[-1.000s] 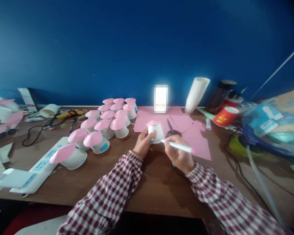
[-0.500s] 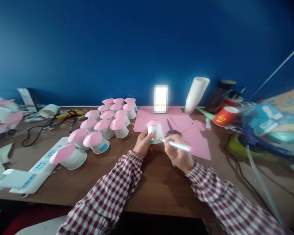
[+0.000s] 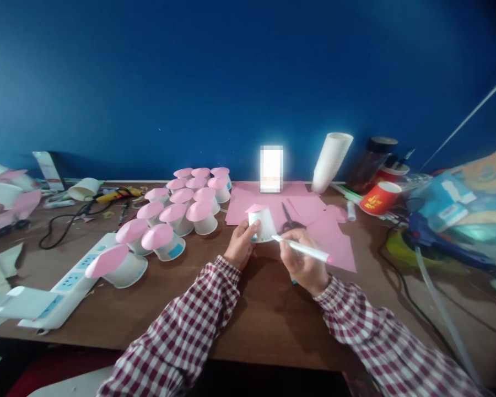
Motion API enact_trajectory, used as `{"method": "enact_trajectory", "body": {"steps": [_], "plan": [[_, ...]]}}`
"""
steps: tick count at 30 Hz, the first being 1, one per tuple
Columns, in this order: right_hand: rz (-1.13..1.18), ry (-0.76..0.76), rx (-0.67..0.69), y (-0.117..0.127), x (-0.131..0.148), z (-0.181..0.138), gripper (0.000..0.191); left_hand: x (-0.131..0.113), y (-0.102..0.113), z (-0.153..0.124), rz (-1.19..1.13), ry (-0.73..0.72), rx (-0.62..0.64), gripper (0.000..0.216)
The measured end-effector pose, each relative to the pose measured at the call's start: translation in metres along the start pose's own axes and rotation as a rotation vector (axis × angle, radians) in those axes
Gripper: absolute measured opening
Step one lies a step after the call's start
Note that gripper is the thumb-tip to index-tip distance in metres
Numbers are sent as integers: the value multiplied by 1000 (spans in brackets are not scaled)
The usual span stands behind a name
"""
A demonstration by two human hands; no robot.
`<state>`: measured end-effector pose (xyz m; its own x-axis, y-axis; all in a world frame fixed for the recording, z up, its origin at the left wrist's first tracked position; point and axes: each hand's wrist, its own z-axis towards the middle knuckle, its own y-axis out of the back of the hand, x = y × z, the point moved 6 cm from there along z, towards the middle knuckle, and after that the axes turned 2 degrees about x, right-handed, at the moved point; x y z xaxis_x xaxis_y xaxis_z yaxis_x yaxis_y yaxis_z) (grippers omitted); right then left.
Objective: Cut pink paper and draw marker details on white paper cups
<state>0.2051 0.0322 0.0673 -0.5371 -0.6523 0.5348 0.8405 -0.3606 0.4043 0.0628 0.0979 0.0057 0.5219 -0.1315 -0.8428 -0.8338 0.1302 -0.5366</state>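
My left hand [image 3: 242, 243] is closed round an upside-down white paper cup [image 3: 265, 223] that wears a small pink paper cone on top. Bluish marks show along the lower part of the cup. Between the fingers of my right hand [image 3: 302, 261] is a white marker pen [image 3: 308, 250] with a pink end; its tip is at the cup's lower right side, and I cannot tell whether it touches. Behind my right hand lie dark-handled scissors [image 3: 288, 220] on sheets of pink paper [image 3: 240, 203].
Several upturned cups with pink cone tops [image 3: 165, 241] stand to the left, beside a white power strip [image 3: 72, 278]. A tall stack of white cups [image 3: 333, 160] leans at the back. On the right are a red cup [image 3: 381, 198] and a blue glue gun [image 3: 446, 242] with its cord.
The marker tip has shifted slightly left along the cup's lower edge, and the pen's pink end now points a little further right and down. My left hand still holds the cup.
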Motion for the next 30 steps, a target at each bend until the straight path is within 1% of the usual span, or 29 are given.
{"method": "enact_trajectory", "body": {"steps": [4, 8, 11, 21, 27, 30], "plan": [[1, -30, -6, 1, -3, -1, 2, 1, 4, 1, -12, 13, -25, 44], [-3, -86, 18, -1, -10, -2, 8, 3, 10, 4, -27, 20, -56, 44], [-14, -109, 34, -1, -13, -3, 10, 1, 12, 7, -43, 15, -52, 46], [-36, -74, 42, -3, -13, -3, 10, -17, 20, 9, 23, -95, -56, 52], [-49, -44, 46, -4, -16, -1, 11, -20, 23, 9, 33, -115, -66, 54], [-54, -55, 41, -3, -20, 1, 11, -20, 25, 8, 47, -125, -89, 55]]}}
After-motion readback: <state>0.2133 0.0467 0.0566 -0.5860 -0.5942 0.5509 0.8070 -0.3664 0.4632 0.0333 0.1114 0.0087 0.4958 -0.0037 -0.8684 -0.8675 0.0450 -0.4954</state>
